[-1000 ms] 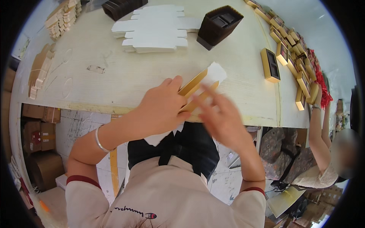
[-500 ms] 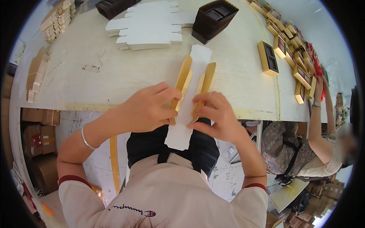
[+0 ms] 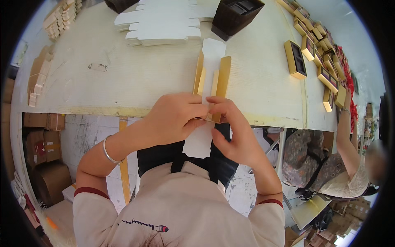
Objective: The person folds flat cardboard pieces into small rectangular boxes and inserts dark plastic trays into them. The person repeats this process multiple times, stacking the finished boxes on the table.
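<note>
A part-folded carton blank (image 3: 213, 48), white inside and gold outside, lies lengthwise over the table's front edge and reaches above my lap. Its two long gold sides stand up. My left hand (image 3: 179, 117) is closed on the near end of the left side, fingertips pinching the folds there. At the near end of the right side, the curled fingers of my right hand (image 3: 234, 125) grip the card, while its thumb stands apart below. Between my hands, small end flaps are turned inward, partly hidden by my fingers.
A stack of flat white blanks (image 3: 160, 24) lies ahead, with dark plastic trays (image 3: 234, 20) beside it. Bundled card pieces (image 3: 39, 76) sit at left. Several gold boxes (image 3: 295, 59) spread along the right, where a co-worker's arm (image 3: 345, 131) reaches in.
Both hands have come closer together at the carton's near end, where its end flaps are now turned inward. My right thumb has moved off the card.
</note>
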The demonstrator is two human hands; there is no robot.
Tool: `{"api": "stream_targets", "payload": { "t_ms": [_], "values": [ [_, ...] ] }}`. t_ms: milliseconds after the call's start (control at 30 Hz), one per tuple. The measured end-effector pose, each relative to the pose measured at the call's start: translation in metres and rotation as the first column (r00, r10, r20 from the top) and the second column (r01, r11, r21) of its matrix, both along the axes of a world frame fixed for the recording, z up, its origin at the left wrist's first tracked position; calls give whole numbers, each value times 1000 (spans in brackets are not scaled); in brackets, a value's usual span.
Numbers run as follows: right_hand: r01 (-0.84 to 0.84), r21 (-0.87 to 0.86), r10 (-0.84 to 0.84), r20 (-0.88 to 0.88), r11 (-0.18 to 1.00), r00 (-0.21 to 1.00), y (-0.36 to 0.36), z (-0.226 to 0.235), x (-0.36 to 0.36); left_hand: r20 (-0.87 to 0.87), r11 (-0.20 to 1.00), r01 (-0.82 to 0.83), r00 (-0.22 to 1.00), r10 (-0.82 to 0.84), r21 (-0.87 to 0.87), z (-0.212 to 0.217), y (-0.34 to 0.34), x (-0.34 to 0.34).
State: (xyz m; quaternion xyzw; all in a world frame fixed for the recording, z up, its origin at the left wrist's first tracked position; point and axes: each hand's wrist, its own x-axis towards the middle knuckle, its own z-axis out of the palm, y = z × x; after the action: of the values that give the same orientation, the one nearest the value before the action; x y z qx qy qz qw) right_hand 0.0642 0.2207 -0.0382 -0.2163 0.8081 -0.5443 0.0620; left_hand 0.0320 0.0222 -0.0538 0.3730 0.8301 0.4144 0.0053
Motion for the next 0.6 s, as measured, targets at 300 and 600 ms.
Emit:
{"api": "stream_targets", "payload": {
  "t_ms": [300, 600],
  "values": [
    [80, 274, 101, -589, 958, 802, 14, -28, 14, 266, 1000, 23, 964, -20, -11, 16, 7, -1],
    [190, -495, -230, -21, 848, 973, -6, -34, 5, 545, 966, 68, 815, -199, 250, 12, -12, -2]
  ]
}}
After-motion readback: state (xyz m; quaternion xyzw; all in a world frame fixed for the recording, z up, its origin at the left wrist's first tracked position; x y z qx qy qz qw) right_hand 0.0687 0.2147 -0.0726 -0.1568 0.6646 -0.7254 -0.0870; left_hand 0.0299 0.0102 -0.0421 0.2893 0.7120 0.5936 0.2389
